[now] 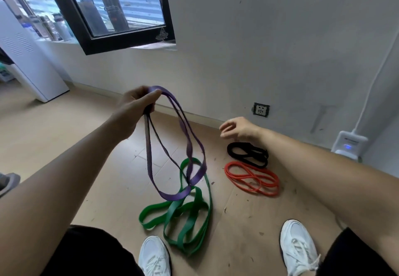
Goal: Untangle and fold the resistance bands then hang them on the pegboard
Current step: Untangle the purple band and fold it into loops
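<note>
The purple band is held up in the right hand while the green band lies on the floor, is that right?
Not quite: the head view shows the left hand gripping the purple band; the green band does lie on the floor.

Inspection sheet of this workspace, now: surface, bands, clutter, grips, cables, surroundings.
Surface: tan floor, scuffed.
Job's things: purple band hangs in loops from the left hand, its lower end in front of the green band, which lies loosely looped on the floor. The black band and red band lie coiled side by side nearer the wall. Pegboard not seen.
Clutter: small debris specks on the floor.
Grips: left hand grips the purple band's top; right hand holds nothing, above the black band.
Cables: white cable runs down the wall to a white box showing a blue light.
Surroundings: window, wall socket, white cabinet, white shoes.
</note>
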Tool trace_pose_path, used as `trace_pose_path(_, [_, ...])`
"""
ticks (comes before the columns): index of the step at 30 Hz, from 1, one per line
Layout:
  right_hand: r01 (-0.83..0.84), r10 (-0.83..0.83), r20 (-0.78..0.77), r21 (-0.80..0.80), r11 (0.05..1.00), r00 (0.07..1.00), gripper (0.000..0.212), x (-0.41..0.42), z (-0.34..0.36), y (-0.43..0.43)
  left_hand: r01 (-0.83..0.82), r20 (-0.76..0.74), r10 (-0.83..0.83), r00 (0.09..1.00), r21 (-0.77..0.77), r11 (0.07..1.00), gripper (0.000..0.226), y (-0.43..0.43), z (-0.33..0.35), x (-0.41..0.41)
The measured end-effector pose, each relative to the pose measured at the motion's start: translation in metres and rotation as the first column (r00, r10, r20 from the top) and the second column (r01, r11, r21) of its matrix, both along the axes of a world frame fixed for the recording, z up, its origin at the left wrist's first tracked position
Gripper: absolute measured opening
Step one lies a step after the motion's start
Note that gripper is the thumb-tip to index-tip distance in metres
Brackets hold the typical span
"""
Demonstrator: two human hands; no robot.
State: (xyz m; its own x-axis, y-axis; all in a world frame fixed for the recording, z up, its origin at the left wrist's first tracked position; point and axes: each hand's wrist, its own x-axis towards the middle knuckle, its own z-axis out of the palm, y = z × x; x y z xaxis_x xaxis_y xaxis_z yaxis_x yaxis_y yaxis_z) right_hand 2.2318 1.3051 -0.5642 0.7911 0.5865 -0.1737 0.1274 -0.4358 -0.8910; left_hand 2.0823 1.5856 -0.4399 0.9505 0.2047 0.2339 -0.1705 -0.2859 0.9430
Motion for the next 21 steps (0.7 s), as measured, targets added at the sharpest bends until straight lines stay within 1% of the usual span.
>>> trace_pose_path(2, [-0.025, 0.029, -0.029, 0.119, 0.993, 0.999, 0.037, -0.004, 0.032, 0.017, 0.043, 0.011, -0.043, 0.999, 0.017, 0.999, 0.010, -0.012, 0.004, 0.005])
trace_pose_path(4, [-0.097, 0.111, -0.050, 0.219, 0.971, 0.993, 0.048, -0.011, 0.067, 0.036, 0.070, 0.019, -0.071, 0.997, 0.025, 0.997, 0.010, -0.021, 0.009, 0.010])
trace_pose_path(7, [-0.246, 0.256, 0.002, 0.282, 0.927, 0.967, 0.057, -0.022, 0.114, 0.060, 0.118, 0.023, -0.120, 0.993, 0.053, 0.992, 0.016, -0.029, 0.015, 0.013])
trace_pose_path(10, [-0.352, 0.337, 0.102, 0.283, 0.892, 0.936, 0.051, -0.032, 0.141, 0.075, 0.120, 0.011, -0.122, 0.992, 0.114, 0.986, 0.010, -0.034, 0.022, 0.013])
trace_pose_path(13, [-0.374, 0.338, 0.187, 0.213, 0.903, 0.922, 0.037, -0.031, 0.152, 0.078, 0.095, 0.019, -0.098, 0.995, 0.135, 0.986, 0.012, -0.036, 0.029, 0.012])
trace_pose_path(15, [-0.376, 0.342, 0.195, 0.176, 0.910, 0.919, 0.032, -0.028, 0.156, 0.073, 0.095, -0.002, -0.097, 0.995, 0.179, 0.979, 0.025, -0.035, 0.033, 0.010])
trace_pose_path(17, [-0.387, 0.357, 0.173, 0.194, 0.901, 0.918, 0.028, -0.026, 0.158, 0.065, 0.117, -0.032, -0.113, 0.993, 0.242, 0.963, 0.038, -0.033, 0.035, 0.007])
trace_pose_path(19, [-0.369, 0.339, 0.154, 0.252, 0.895, 0.928, 0.027, -0.026, 0.158, 0.057, 0.138, -0.038, -0.132, 0.990, 0.305, 0.942, 0.035, -0.033, 0.035, 0.006])
trace_pose_path(21, [-0.336, 0.296, 0.172, 0.285, 0.898, 0.939, 0.031, -0.024, 0.158, 0.050, 0.124, -0.038, -0.118, 0.992, 0.400, 0.908, 0.031, -0.033, 0.032, 0.007])
